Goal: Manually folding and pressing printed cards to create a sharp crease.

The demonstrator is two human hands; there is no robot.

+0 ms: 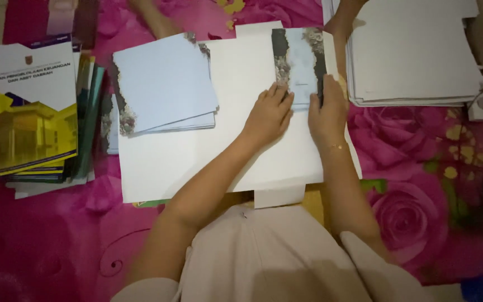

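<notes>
Both hands (268, 116) (327, 112) press a card (300, 64) (perhaps folded) — flat.

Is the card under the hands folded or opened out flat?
Folded, it seems: the card is a narrow strip, and the left hand and right hand press its edges.

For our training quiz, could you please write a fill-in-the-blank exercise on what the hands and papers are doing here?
1. The left hand and right hand both rest on a folded ____ with dark floral edges.
2. The stack of pale blue cards lies to the ____ of both hands.
3. The cloth under the papers is pink with a ____ pattern.

Missing words: card; left; rose
</notes>
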